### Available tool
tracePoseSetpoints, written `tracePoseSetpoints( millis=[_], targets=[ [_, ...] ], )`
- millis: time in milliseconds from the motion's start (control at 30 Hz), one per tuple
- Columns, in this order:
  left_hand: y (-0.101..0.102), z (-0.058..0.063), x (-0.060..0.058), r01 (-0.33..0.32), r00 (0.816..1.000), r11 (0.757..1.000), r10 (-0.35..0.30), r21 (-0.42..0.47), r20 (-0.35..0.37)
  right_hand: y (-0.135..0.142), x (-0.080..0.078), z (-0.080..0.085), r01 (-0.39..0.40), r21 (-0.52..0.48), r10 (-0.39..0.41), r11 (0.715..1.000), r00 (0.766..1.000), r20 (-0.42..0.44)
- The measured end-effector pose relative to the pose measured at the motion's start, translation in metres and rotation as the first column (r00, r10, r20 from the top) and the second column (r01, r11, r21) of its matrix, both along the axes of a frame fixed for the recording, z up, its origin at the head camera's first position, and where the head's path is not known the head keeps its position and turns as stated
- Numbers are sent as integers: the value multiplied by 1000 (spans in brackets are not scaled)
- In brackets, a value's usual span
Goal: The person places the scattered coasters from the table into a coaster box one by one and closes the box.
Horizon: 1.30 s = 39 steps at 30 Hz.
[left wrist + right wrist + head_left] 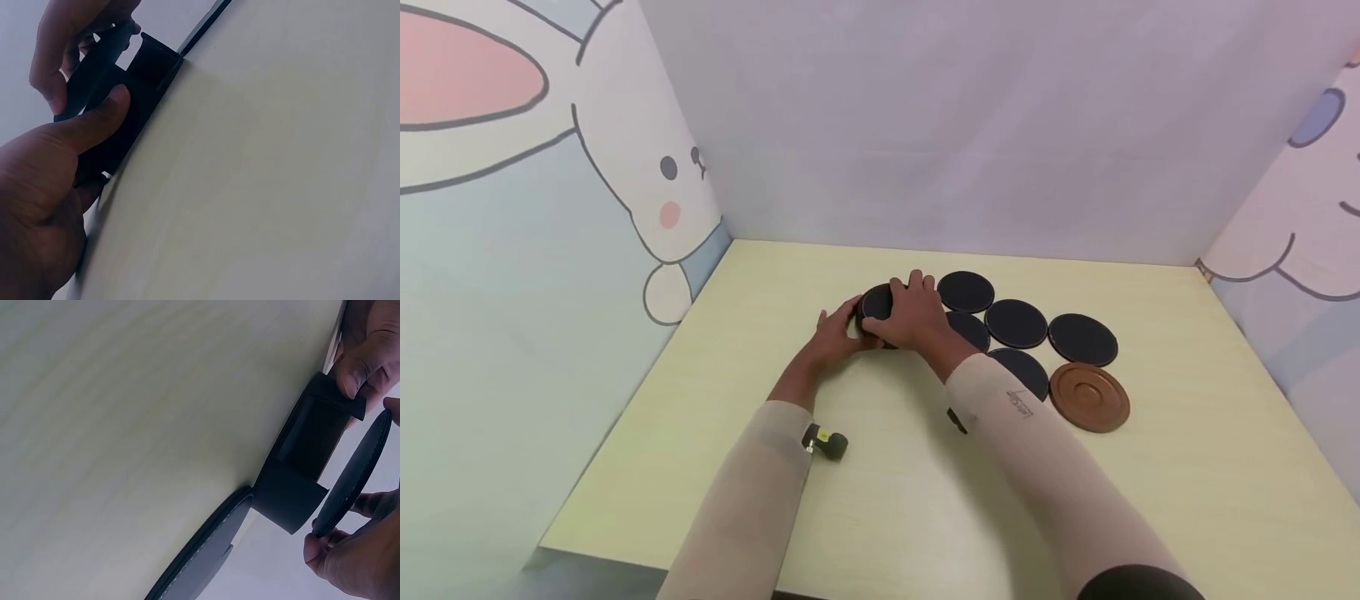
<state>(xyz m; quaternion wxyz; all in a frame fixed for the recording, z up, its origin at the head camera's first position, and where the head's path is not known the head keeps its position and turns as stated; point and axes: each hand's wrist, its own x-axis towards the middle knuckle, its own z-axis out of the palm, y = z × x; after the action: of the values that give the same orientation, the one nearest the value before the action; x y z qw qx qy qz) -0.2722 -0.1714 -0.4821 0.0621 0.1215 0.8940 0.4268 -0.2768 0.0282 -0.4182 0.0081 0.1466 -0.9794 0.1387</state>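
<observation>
My left hand (pixel 835 337) grips the side of a round black coaster holder (pixel 287 494), its thumb pressed on the outer wall. The holder stands on the table and has a wide cut-out in its wall, seen in the right wrist view. Just above its open top, my right hand (pixel 919 315) holds a black coaster (pixel 357 475) by the edge between thumb and fingers. That coaster has light stitching round its rim and is tilted slightly against the holder's top. From the head view, the coaster and hands hide most of the holder.
Several black coasters (pixel 1016 323) lie flat to the right of the holder, some partly behind the right forearm. A brown round piece with raised rings (pixel 1090 397) lies at their right front. The pale table (pixel 700 433) meets walls (pixel 955 125) behind and on both sides.
</observation>
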Motion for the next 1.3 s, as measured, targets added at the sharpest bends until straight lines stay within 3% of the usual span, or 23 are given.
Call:
tracePoseSetpoints(
  millis=[167, 367, 600, 867, 1300],
  targets=[
    [2, 2, 1, 0, 1000, 1000, 0, -3, -28, -4, -2, -2, 3, 10, -3, 1000, 1000, 1],
    [2, 1, -1, -2, 1000, 1000, 2, -10, -13, -6, -3, -4, 22, 14, -23, 1000, 1000, 22],
    [-1, -11, -9, 13, 998, 1000, -14, -27, -54, -4, -1, -5, 31, 27, -32, 999, 999, 36],
    [4, 6, 5, 15, 1000, 1000, -15, -11, -14, -2, 3, -2, 8, 73, -12, 997, 999, 46],
    [3, 8, 6, 16, 1000, 1000, -17, -17, -22, 4, 2, -3, -37, 73, 36, 997, 999, 16]
  ],
)
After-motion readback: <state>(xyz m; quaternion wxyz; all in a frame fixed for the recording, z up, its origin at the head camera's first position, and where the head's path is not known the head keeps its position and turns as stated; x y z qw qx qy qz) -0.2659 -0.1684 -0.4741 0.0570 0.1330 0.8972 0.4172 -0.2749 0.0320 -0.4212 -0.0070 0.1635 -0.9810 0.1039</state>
